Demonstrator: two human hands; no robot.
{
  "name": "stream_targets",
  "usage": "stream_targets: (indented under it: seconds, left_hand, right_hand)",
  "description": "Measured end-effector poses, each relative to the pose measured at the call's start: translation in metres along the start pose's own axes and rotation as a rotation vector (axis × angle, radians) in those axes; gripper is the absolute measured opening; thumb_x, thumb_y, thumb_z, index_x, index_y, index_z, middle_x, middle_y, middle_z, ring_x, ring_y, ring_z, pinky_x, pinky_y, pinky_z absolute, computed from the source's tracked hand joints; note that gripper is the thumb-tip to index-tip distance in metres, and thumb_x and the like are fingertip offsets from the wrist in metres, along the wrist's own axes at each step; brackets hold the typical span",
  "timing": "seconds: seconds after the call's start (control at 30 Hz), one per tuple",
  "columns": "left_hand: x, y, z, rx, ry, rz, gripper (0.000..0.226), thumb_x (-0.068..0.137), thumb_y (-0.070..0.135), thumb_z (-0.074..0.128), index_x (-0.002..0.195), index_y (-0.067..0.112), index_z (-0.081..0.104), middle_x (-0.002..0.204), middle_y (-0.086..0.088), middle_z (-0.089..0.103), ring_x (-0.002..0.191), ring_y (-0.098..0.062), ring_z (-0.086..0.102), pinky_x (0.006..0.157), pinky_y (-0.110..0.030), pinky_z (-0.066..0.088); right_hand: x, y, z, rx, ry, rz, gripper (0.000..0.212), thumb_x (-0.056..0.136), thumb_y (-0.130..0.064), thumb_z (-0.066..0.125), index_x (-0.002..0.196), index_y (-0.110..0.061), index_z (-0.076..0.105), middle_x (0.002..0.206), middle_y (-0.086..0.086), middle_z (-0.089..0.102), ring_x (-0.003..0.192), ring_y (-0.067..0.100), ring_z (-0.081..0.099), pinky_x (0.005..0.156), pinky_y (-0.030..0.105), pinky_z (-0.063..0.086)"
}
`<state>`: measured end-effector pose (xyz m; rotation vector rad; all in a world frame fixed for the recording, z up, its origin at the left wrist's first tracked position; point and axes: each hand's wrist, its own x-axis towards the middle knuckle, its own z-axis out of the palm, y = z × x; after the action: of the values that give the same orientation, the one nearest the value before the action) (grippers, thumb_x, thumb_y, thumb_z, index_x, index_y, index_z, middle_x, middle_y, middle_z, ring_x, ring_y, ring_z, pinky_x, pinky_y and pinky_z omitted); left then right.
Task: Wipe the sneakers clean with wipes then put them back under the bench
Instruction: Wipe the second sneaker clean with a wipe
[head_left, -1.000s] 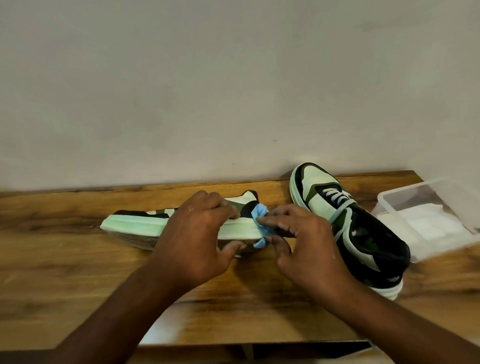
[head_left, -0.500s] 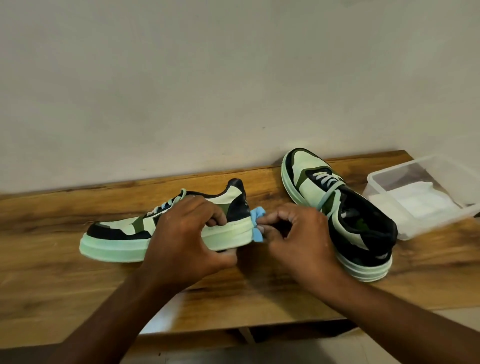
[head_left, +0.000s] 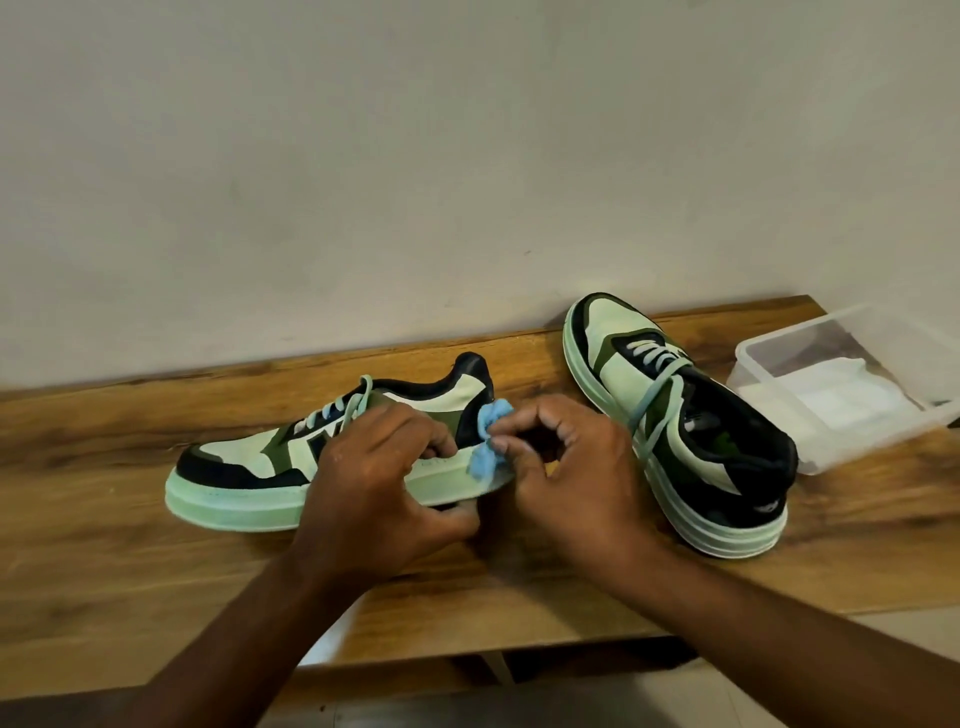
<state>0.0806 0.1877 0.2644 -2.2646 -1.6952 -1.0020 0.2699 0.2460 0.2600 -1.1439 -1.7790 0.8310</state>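
Head view: left hand (head_left: 379, 478) clamps mid-frame sneaker (head_left: 249, 467) w/ fingers curled round its heel sole, on bench (head_left: 104, 561). Right hand (head_left: 576, 478) pinches blue wipe (head_left: 485, 441) vs heel. 2nd sneaker (head_left: 717, 431) right-centre, beside plastic box (head_left: 810, 447).

1. Two sneakers stand on the tabletop (head_left: 130, 582), which runs along the wall (head_left: 415, 156) behind.
2. The left sneaker (head_left: 249, 467) lies sideways, toe pointing left.
3. The right sneaker (head_left: 691, 431) stands to its right, toe toward the wall.
4. A container (head_left: 883, 431) sits at the tabletop's right end, just beside the right sneaker, with wipes (head_left: 831, 400) in it.
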Motion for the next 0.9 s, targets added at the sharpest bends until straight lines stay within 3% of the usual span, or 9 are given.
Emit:
stream_targets:
  seconds: [0.13, 0.2, 0.4, 0.5, 0.6, 0.8, 0.9]
  left_hand:
    - [-0.011, 0.003, 0.004, 0.035, -0.005, 0.025, 0.039, 0.064, 0.031, 0.092, 0.092, 0.013, 0.072, 0.09, 0.002, 0.066, 0.079, -0.016, 0.058, 0.063, -0.032, 0.049]
    - [-0.015, 0.001, 0.006, 0.041, 0.004, 0.047, 0.034, 0.069, 0.03, 0.088, 0.093, 0.011, 0.072, 0.091, 0.0, 0.066, 0.081, -0.017, 0.059, 0.066, -0.031, 0.05]
    - [-0.022, -0.021, 0.015, 0.069, -0.078, 0.139, 0.028, 0.076, 0.018, 0.089, 0.093, 0.008, 0.07, 0.094, -0.004, 0.064, 0.084, -0.019, 0.057, 0.072, -0.032, 0.051]
    - [-0.021, -0.035, 0.012, 0.038, -0.129, 0.116, 0.034, 0.079, 0.027, 0.088, 0.1, 0.009, 0.069, 0.101, -0.002, 0.061, 0.09, -0.019, 0.058, 0.075, -0.034, 0.053]
    - [-0.02, -0.044, 0.006, 0.029, -0.154, 0.06, 0.042, 0.085, 0.043, 0.085, 0.106, 0.009, 0.07, 0.105, -0.001, 0.064, 0.095, -0.02, 0.061, 0.08, -0.038, 0.054]
    - [-0.011, -0.019, 0.002, 0.004, 0.108, -0.284, 0.042, 0.078, 0.056, 0.088, 0.093, 0.021, 0.069, 0.086, 0.011, 0.068, 0.073, -0.004, 0.064, 0.057, -0.032, 0.056]
    - [0.0, -0.002, 0.006, -0.131, 0.167, -0.365, 0.044, 0.083, 0.053, 0.085, 0.108, 0.021, 0.069, 0.094, 0.009, 0.067, 0.08, -0.009, 0.066, 0.056, -0.035, 0.057]
  right_hand:
    - [0.026, 0.016, 0.005, 0.231, -0.037, 0.558, 0.018, 0.083, 0.0, 0.079, 0.078, -0.017, 0.075, 0.079, -0.003, 0.076, 0.079, 0.016, 0.072, 0.067, 0.033, 0.06]
    - [0.028, 0.019, 0.009, 0.303, -0.036, 0.65, 0.015, 0.082, 0.001, 0.079, 0.078, -0.012, 0.073, 0.08, 0.004, 0.075, 0.076, 0.02, 0.067, 0.063, 0.031, 0.054]
    - [0.022, 0.023, 0.006, 0.233, -0.065, 0.57, 0.019, 0.083, -0.007, 0.082, 0.074, -0.017, 0.069, 0.076, 0.001, 0.073, 0.068, 0.014, 0.064, 0.059, 0.031, 0.051]
    - [0.017, 0.022, 0.004, 0.133, -0.112, 0.483, 0.019, 0.082, -0.004, 0.081, 0.075, -0.018, 0.072, 0.078, -0.003, 0.073, 0.079, 0.015, 0.07, 0.071, 0.034, 0.061]
    - [0.008, 0.019, 0.007, 0.073, -0.185, 0.439, 0.018, 0.078, -0.009, 0.086, 0.075, -0.02, 0.073, 0.075, -0.006, 0.074, 0.075, 0.01, 0.07, 0.075, 0.035, 0.062]
    - [0.012, 0.016, 0.006, 0.135, -0.108, 0.419, 0.024, 0.078, -0.004, 0.086, 0.087, -0.021, 0.072, 0.079, -0.004, 0.074, 0.074, 0.008, 0.072, 0.075, 0.038, 0.064]
    - [0.024, 0.011, -0.003, 0.189, 0.028, 0.335, 0.029, 0.081, -0.004, 0.084, 0.098, -0.026, 0.075, 0.084, -0.007, 0.075, 0.076, 0.005, 0.072, 0.074, 0.032, 0.065]
